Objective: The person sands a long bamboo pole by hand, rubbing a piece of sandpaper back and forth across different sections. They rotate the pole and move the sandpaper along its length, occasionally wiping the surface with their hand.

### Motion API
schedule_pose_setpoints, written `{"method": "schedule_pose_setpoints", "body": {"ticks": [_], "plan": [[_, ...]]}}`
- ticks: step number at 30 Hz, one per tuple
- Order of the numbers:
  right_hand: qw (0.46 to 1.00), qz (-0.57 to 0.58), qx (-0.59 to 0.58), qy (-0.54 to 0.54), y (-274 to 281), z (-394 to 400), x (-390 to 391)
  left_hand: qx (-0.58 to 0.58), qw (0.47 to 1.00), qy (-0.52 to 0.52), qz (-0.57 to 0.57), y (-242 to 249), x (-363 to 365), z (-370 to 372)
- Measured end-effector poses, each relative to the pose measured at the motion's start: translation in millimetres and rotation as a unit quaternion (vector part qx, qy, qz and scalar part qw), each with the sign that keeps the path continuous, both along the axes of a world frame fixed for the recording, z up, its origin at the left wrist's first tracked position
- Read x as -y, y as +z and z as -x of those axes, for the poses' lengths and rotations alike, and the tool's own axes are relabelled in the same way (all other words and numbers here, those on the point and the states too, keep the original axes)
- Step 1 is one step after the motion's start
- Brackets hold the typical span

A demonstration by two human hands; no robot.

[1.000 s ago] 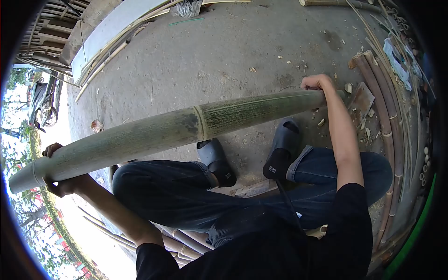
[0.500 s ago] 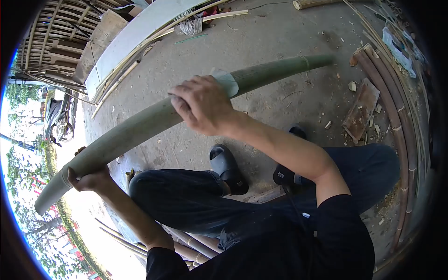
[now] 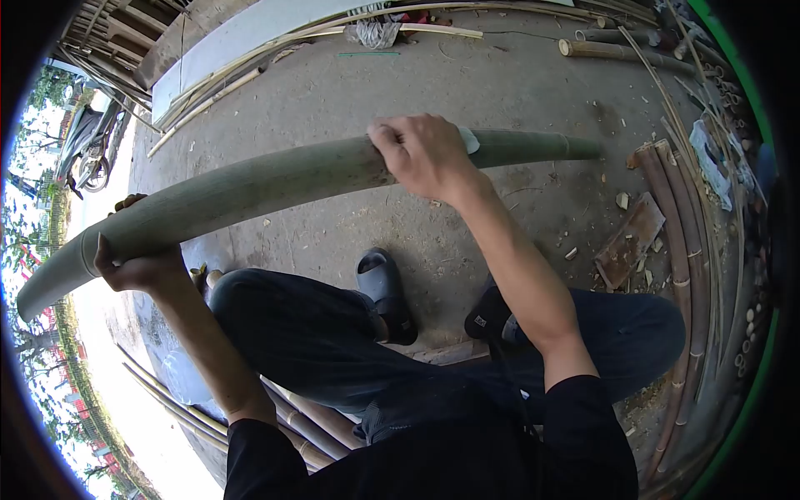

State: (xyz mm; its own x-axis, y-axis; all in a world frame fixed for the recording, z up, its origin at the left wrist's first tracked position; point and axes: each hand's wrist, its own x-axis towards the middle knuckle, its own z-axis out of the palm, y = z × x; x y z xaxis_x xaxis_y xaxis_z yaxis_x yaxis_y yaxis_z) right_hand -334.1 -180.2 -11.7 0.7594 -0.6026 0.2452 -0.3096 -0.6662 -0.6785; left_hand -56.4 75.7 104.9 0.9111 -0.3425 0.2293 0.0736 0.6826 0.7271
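A thick green bamboo pole (image 3: 267,182) stretches across the view above my knees, its left end lower and nearer than its right. My left hand (image 3: 137,260) is wrapped round the pole near that left end, the thumb by a node ring and fingertips showing over the far side. Farther along, my right hand (image 3: 425,158) is closed over the top of the pole. A pale, thin sheet (image 3: 471,140) sticks out from under its fingers and lies against the bamboo; most of it is hidden by the hand.
Brown bamboo poles (image 3: 679,242) lie along the right, beside a worn wooden block (image 3: 631,242) among chips. Long split strips (image 3: 250,75) and a grey bundle (image 3: 375,33) lie at the back. More poles (image 3: 308,421) are beside my left leg. A motorbike (image 3: 96,150) stands outside.
My right hand has slid to the right along the pole with the pale sheet. My left hand keeps its grip. The view has shifted, showing more of the right side.
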Motion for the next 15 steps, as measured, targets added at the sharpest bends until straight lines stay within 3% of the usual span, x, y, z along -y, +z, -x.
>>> {"method": "schedule_pose_setpoints", "body": {"ticks": [3, 5, 8, 10, 13, 15], "plan": [[0.998, 0.052, -0.014, 0.009, 34.1, -24.6, -42.3, 0.011, 1.0, 0.017, -0.006, 3.1, 0.6, 7.6], [0.97, 0.157, 0.181, -0.029, 12.2, -26.5, -48.7, 0.01, 0.999, 0.044, -0.008, 3.0, 0.7, 9.3], [0.949, 0.22, 0.217, -0.059, -35.2, 7.3, -26.0, -0.039, 0.998, 0.046, -0.034, -6.1, -3.7, 5.3], [0.961, 0.173, 0.185, -0.109, -71.2, 35.1, -1.3, -0.065, 0.994, 0.078, -0.037, -8.8, -0.1, 0.5], [0.969, 0.153, 0.167, -0.101, -57.2, 17.7, -11.1, -0.069, 0.99, 0.113, -0.044, -6.5, 8.7, 6.4], [0.96, 0.171, 0.207, -0.08, -18.5, -21.0, -60.8, -0.067, 0.99, 0.111, -0.051, -5.0, 8.3, 8.9]]}}
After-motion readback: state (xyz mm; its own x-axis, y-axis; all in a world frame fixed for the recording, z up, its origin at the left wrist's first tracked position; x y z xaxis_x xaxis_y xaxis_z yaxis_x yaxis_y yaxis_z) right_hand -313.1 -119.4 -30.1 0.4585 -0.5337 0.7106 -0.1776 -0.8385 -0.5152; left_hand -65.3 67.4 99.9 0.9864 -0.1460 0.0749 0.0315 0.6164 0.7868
